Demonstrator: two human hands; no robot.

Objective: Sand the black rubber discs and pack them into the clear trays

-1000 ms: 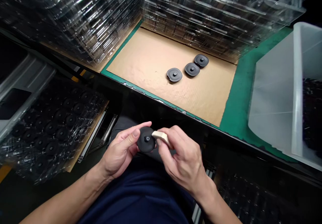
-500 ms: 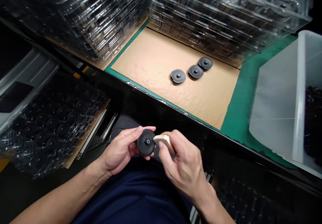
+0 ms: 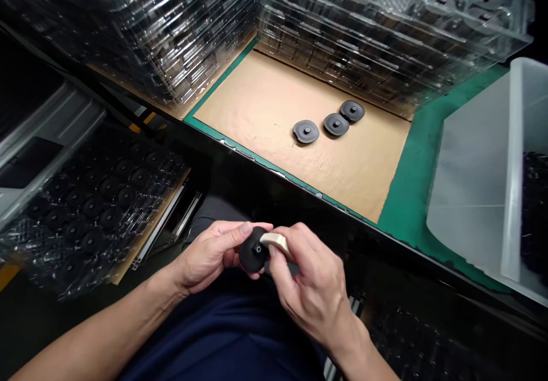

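Note:
My left hand pinches a round black disc with a small hub in its middle, held over my lap below the table edge. My right hand grips a small beige tool and presses its tip against the disc's right rim. Three more black discs lie in a row on the brown cardboard sheet on the table.
Tall stacks of clear plastic trays line the back and left of the cardboard. A clear tray filled with black discs sits low at my left. A translucent white bin stands at right on the green mat.
My left hand has turned the disc so it now shows more edge-on, and the beige tool has slid along its rim. The view has drifted slightly.

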